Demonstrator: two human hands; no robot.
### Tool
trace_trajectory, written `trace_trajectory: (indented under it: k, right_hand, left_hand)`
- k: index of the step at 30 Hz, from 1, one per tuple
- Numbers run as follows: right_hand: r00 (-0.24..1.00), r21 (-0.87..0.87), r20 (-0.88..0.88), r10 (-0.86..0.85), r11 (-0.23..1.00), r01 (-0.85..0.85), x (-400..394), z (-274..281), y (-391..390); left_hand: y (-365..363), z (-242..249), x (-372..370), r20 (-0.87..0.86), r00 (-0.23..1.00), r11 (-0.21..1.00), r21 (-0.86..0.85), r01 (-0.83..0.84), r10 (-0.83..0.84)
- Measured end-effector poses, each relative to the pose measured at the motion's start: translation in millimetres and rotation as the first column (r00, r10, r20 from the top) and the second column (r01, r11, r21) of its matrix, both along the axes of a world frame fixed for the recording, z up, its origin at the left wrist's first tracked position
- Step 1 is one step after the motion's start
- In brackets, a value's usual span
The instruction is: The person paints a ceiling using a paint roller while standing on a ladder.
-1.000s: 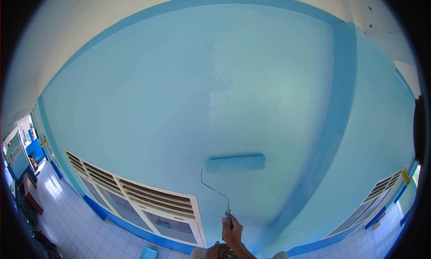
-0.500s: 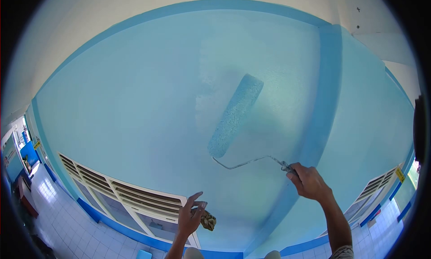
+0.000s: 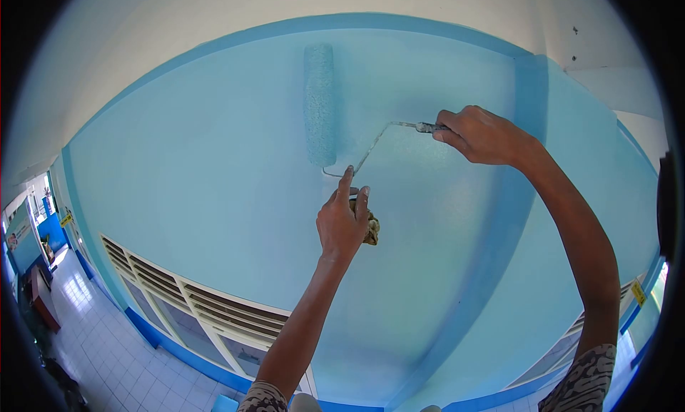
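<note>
My right hand is closed around the handle of a paint roller. The blue roller sleeve stands nearly upright against the light blue wall, high and left of the hand. Its bent wire frame runs from the sleeve's lower end to the handle. Below the sleeve is my left hand, holding a crumpled brownish rag between thumb and curled fingers. The left index finger points up, its tip right at the wire frame in this view.
A white-framed louvred window lies low on the left, another at lower right. A darker blue column stands right of the painted area. White floor tiles and a brown bench show at lower left.
The roller has moved up and left, turning from slanted to nearly upright. My right hand has risen with it. My left hand has come up to the wire frame, still with the rag.
</note>
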State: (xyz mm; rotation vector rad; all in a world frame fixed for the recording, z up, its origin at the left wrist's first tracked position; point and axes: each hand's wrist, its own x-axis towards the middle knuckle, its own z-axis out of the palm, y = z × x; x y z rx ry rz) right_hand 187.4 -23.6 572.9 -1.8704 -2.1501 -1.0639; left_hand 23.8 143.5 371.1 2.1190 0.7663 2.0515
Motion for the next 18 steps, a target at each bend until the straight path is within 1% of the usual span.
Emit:
trace_trajectory:
  k: [1,3,5,7,9,10,11,12,13,14,15,17,18]
  right_hand:
    - [0.999,-0.023,-0.001,-0.033,0.999,0.033,-4,7,5]
    - [1.0,-0.021,-0.003,-0.008,1.0,0.008,-4,15,15]
    - [0.998,-0.019,-0.058,-0.002,1.0,0.001,-3,22,23]
    - [0.999,-0.003,-0.029,-0.019,1.0,0.019,-2,24,27]
    - [0.999,0.012,-0.004,-0.036,0.999,0.036,1,23,31]
    - [0.99,0.103,0.13,-0.048,0.994,0.035,6,23,34]
    - [0.963,0.191,0.261,-0.071,0.981,0.021,10,22,36]
    - [0.963,0.189,0.261,-0.072,0.982,0.022,13,20,36]
    - [0.954,0.22,0.277,-0.116,0.974,0.055,17,19,33]
    - [0.943,0.251,0.292,-0.161,0.964,0.087,22,15,30]
    - [0.942,0.25,0.292,-0.163,0.964,0.089,30,12,26]
    - [0.949,0.258,0.211,-0.232,0.95,0.175,49,8,12]
    - [0.948,0.259,0.212,-0.237,0.949,0.179,55,9,2]
  left_hand:
    - [3,5,1,0.001,1.0,1.0,0.002,0.0,0.0]
    - [11,16,3,0.043,0.997,0.997,-0.047,-0.064,0.066]
    - [23,27,1,0.056,0.995,0.996,-0.021,-0.085,0.087]
    - [28,35,0,0.066,0.992,0.994,0.006,-0.106,0.105]
    - [31,39,1,-0.018,0.99,0.99,-0.008,-0.142,0.142]
    - [32,40,4,-0.018,0.99,0.99,-0.006,-0.142,0.142]
    - [34,40,8,-0.043,0.989,0.99,0.033,-0.138,0.139]
    - [35,42,11,-0.067,0.988,0.989,0.072,-0.133,0.137]
    - [33,45,17,-0.069,0.988,0.989,0.071,-0.131,0.136]
    - [32,46,23,-0.1,0.989,0.994,0.041,-0.104,0.108]
    - [29,49,30,-0.129,0.989,0.997,0.009,-0.077,0.078]
    - [19,54,48,-0.135,0.99,0.999,0.009,-0.043,0.044]
    - [12,57,57,-0.149,0.989,1.0,0.014,-0.017,0.019]
